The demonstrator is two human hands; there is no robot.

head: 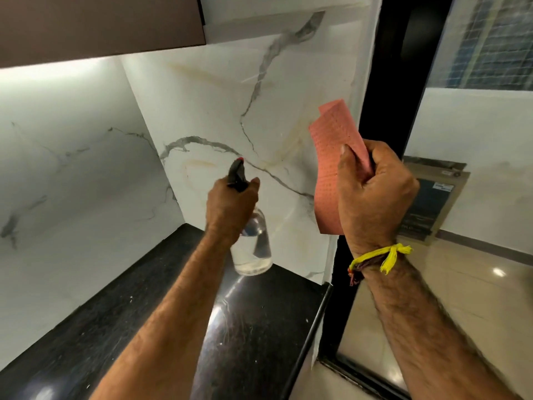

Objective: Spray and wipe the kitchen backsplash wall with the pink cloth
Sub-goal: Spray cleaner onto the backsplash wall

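My left hand (227, 209) grips a clear spray bottle (255, 246) with a black trigger head whose red-tipped nozzle points at the white marble backsplash wall (219, 111). The bottle hangs above the counter, close to the wall. My right hand (375, 192) holds a folded pink cloth (328, 168) upright, near the wall's right edge; I cannot tell whether the cloth touches the wall. Yellowish stains streak the marble around the grey veins.
A black granite counter (121, 327) runs below the wall into a corner with a second marble wall (63, 183) on the left. A brown cabinet (98, 24) hangs overhead. A black door frame (386, 82) and glass door (476, 168) stand right.
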